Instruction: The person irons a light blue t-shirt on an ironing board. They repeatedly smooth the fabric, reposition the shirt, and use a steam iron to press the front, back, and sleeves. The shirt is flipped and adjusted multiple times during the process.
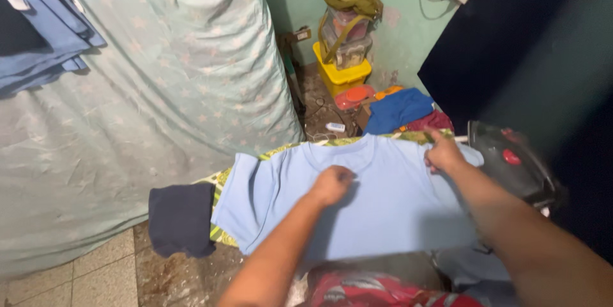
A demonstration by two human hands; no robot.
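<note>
Light blue T-shirt [377, 198] lies flat, collar pointing away, both hands [332, 184] closed, gripping its cloth

A dark navy cloth [182, 219] hangs off the board edge, well left of the left hand. An iron [514, 163] stands just right of the right hand. Beyond both hands, a yellow bin [340, 74] holds stacked containers; a star-patterned sheet [159, 90] hangs far left.

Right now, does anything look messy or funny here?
Yes. A dark blue cloth hangs half off the ironing surface's left end, and blue and red clothes lie heaped on the floor behind the light blue shirt.
</note>
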